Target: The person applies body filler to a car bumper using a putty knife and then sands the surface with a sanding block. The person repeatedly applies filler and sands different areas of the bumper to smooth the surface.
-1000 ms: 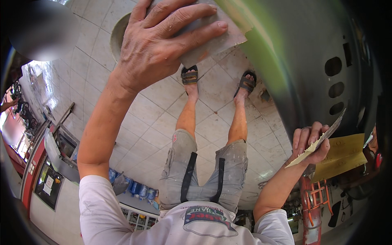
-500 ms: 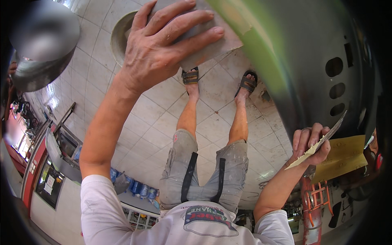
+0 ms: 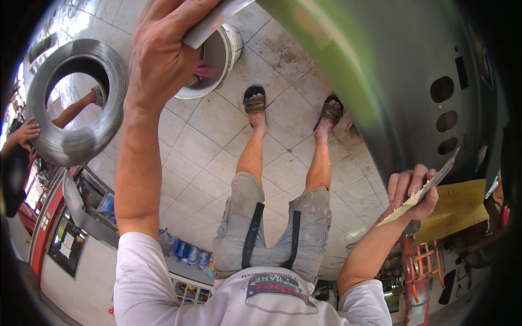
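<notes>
My left hand (image 3: 163, 60), at the top left of centre, is closed on a flat grey plate (image 3: 217, 23) with a straight edge; its fingertips are cut off by the frame. At the right, my right hand (image 3: 414, 187) grips a thin flat putty spreader (image 3: 443, 169) between thumb and fingers. Cream-coloured putty (image 3: 408, 204) clings in a ragged line along the spreader's lower edge. Beside both hands curves a large vehicle panel (image 3: 391, 70), grey with a green patch and several dark cutouts. The spreader's tip is close to the panel; I cannot tell whether they touch.
A pale bucket (image 3: 235, 49) with something pink inside stands on the tiled floor below my left hand. At the left, another person's hand (image 3: 27, 132) holds a tyre (image 3: 41, 117). A yellow-brown paper sheet (image 3: 457, 206) and an orange metal frame (image 3: 429, 263) are at the right.
My left hand has moved left and up with the grey plate, away from the panel, uncovering more of the bucket. The other person's tyre has tilted and moved lower. My right hand has barely moved.
</notes>
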A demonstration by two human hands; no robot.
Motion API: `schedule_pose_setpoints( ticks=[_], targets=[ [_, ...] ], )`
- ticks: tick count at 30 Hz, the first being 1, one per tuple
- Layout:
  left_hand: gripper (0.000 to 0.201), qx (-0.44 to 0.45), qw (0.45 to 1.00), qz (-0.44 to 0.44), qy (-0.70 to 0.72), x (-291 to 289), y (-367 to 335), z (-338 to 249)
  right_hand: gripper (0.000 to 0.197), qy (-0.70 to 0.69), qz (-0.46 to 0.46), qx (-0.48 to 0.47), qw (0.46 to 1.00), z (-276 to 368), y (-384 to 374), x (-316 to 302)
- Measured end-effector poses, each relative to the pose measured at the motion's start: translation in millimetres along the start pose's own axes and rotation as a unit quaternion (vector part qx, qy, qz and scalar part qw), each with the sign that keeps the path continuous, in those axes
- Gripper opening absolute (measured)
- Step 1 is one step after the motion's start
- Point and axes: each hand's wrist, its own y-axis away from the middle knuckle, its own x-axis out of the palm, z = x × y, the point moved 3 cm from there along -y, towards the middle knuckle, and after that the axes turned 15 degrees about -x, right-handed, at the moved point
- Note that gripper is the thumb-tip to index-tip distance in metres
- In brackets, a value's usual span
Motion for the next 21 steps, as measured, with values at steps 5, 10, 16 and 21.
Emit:
schedule_pose_setpoints(
  ticks=[5,10,16,21],
  targets=[
    [0.062,-0.008,0.991,0.055,0.118,-6.4,48.8,-30.2,0.065,0.066,-0.181,0.027,0.981,-14.7,25.4,35.9],
    [0.056,-0.11,0.892,0.205,0.387,9.0,133.1,-129.8,0.073,0.082,-0.296,0.134,0.942,-65.7,32.1,90.4],
    [0.067,-0.015,0.978,0.181,-0.103,9.0,141.2,-67.1,0.071,0.026,-0.246,0.092,0.965,-28.4,34.4,85.9],
    [0.059,-0.076,0.985,-0.021,-0.151,3.8,69.3,-37.7,0.092,0.151,-0.23,0.168,0.947,-0.5,21.3,89.5]
  ],
)
